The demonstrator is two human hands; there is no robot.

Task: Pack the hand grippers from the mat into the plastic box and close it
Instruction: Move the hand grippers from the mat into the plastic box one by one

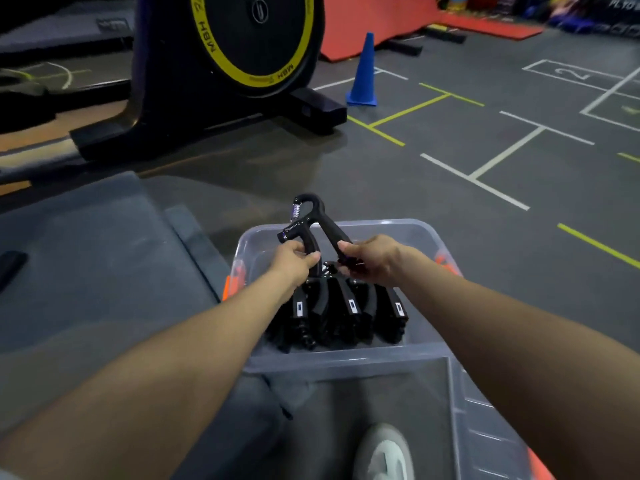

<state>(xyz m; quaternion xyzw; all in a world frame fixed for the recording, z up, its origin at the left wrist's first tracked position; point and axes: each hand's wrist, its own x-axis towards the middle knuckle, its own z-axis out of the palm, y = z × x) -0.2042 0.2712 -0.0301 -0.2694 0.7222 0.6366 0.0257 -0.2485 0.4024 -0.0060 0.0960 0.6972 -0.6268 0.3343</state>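
Two hands, left hand (294, 259) and right hand (369, 259), each clenched on one handle of a black spring-topped hand gripper (308, 223), over the clear plastic box (420, 233); far-side room is tight beside the black packed grippers (346, 311), so it may jam proud and block the clear lid (460, 410).

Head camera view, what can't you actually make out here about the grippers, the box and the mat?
- Count of packed hand grippers: forearms and both hands cover part of the plastic box.
- Left hand and right hand each hide their grip on the raised hand gripper.
- Lid: cut off by the bottom edge.
- Mat: dark object at the left edge, unidentifiable.
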